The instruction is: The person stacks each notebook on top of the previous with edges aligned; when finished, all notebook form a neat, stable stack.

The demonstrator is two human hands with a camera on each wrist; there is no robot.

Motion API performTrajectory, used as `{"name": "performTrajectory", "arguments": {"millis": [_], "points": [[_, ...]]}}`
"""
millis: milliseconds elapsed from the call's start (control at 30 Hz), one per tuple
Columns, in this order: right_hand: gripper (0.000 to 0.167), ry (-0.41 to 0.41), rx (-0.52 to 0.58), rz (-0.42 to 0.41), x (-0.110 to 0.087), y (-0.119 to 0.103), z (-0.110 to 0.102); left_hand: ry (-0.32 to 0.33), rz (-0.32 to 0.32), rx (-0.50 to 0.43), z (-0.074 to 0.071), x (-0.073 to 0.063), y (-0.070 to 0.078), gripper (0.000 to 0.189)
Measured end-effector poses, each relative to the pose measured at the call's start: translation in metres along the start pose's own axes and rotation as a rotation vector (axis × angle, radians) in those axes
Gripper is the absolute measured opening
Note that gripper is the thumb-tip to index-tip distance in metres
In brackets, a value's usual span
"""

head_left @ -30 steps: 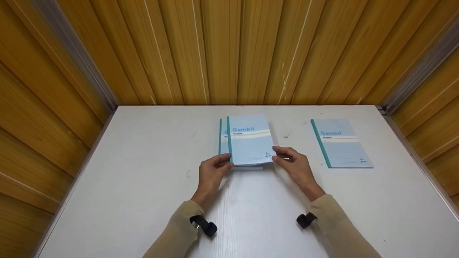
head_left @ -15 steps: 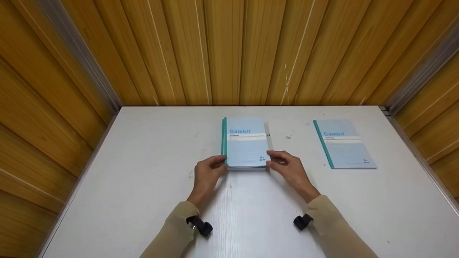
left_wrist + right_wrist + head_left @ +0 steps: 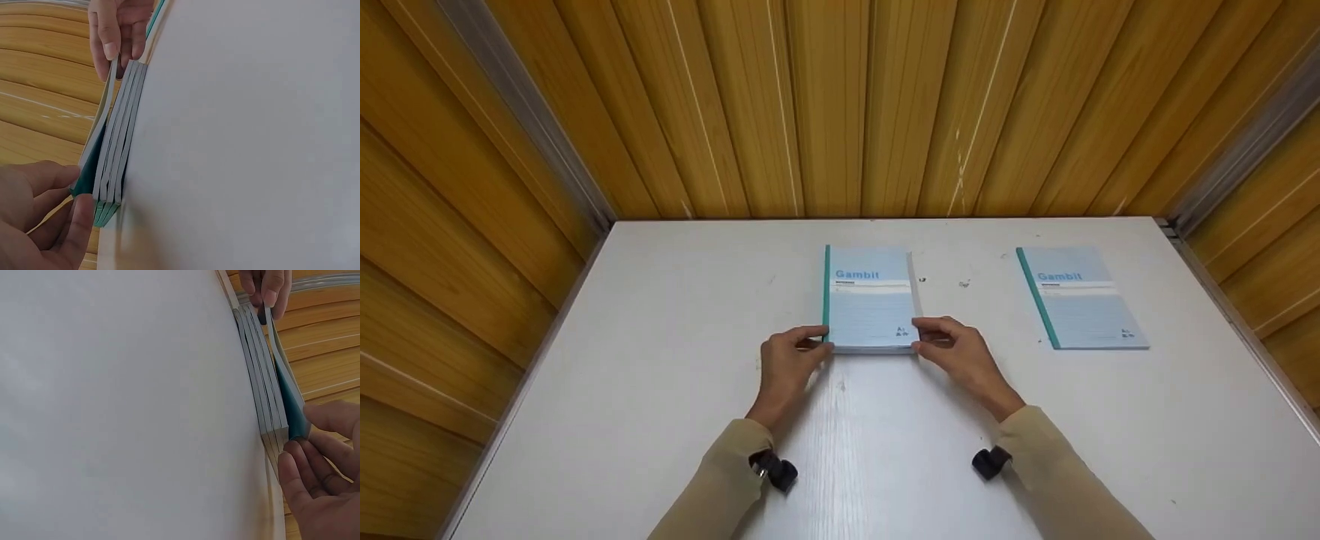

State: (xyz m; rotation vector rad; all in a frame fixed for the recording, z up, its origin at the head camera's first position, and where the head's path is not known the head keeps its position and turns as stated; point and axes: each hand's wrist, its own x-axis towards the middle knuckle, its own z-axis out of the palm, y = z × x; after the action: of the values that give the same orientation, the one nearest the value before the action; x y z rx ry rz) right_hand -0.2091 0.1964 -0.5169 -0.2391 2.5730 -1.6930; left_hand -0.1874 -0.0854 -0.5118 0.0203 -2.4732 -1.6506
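A light blue notebook (image 3: 871,307) with a green spine lies level over a stack of several like notebooks (image 3: 119,135). My left hand (image 3: 791,367) pinches its spine edge near the front corner, while my right hand (image 3: 962,360) pinches the opposite edge. Both wrist views show a narrow wedge of space between this notebook and the stack, and its near edge bows a little. From the head view the stack below is mostly hidden, apart from a strip at the front and along the right side.
Another notebook (image 3: 1084,300) of the same kind lies flat to the right, apart from the stack. The white table (image 3: 622,375) meets wood-patterned panels (image 3: 832,112) at its back and sides. A small black device is strapped to each wrist.
The held notebook has come down and shifted left over the stack, its spine now in line with the spines beneath. Both hands moved with it and kept their grip.
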Motion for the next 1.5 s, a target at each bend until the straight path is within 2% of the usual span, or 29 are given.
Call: {"name": "performTrajectory", "arguments": {"millis": [133,233,533,867,1033,1267,1333,1500], "points": [[0.039,0.018,-0.028,-0.026,0.000,0.001,0.001,0.008,0.087,0.055,0.001,0.001,-0.004,0.025],[0.039,0.020,-0.051,-0.027,0.000,0.002,0.001,0.011,0.125,0.078,0.001,0.001,-0.008,0.025],[0.044,-0.012,-0.050,0.002,0.002,0.006,0.004,-0.033,0.051,0.051,0.002,0.002,-0.012,0.038],[0.048,-0.035,-0.051,0.032,0.000,0.009,0.005,-0.053,-0.023,-0.002,0.001,0.001,-0.014,0.043],[0.048,-0.034,-0.053,0.050,0.001,0.010,0.005,-0.043,-0.039,-0.028,0.001,0.002,-0.016,0.041],[0.047,-0.037,-0.045,0.027,0.001,0.011,0.004,-0.012,-0.095,-0.080,0.002,0.003,-0.018,0.038],[0.047,-0.036,-0.042,0.024,0.002,0.011,0.004,-0.006,-0.097,-0.082,0.003,0.002,-0.018,0.038],[0.047,-0.032,-0.045,0.033,0.003,0.011,0.004,-0.010,-0.045,-0.080,0.005,-0.001,-0.020,0.038]]}}
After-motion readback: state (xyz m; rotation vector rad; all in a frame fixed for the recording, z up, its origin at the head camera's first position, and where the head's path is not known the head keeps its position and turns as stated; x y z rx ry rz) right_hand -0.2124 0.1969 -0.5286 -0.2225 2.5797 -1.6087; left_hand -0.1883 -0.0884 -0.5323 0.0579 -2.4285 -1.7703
